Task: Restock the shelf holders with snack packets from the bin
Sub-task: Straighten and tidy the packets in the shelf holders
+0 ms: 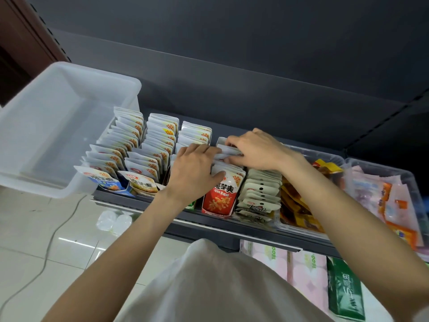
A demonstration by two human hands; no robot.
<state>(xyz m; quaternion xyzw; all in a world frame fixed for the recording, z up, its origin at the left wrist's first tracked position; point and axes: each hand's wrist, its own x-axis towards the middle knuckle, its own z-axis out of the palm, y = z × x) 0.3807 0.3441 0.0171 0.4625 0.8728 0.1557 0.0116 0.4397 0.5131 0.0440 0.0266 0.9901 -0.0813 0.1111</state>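
Rows of snack packets stand upright in holders on a dark shelf [144, 201]. The row of red packets [221, 196] sits in the middle. My left hand [193, 169] lies on the top edges of that red row, thumb against the front packet, fingers reaching toward the back. My right hand [254, 149] is at the back of the same row, fingers curled over the white tops of the rear packets. A clear plastic bin [30, 149] stands at the left end of the shelf, and nothing shows inside it.
Left of the red row stand blue packets [105, 159] and yellow-brown packets [148, 156]. To the right are grey-white packets [261, 194], then clear trays of orange-brown snacks [299, 205] and pink ones [383, 194]. Tissue packs [306, 270] lie on the shelf below. A cable crosses the tiled floor [50, 242].
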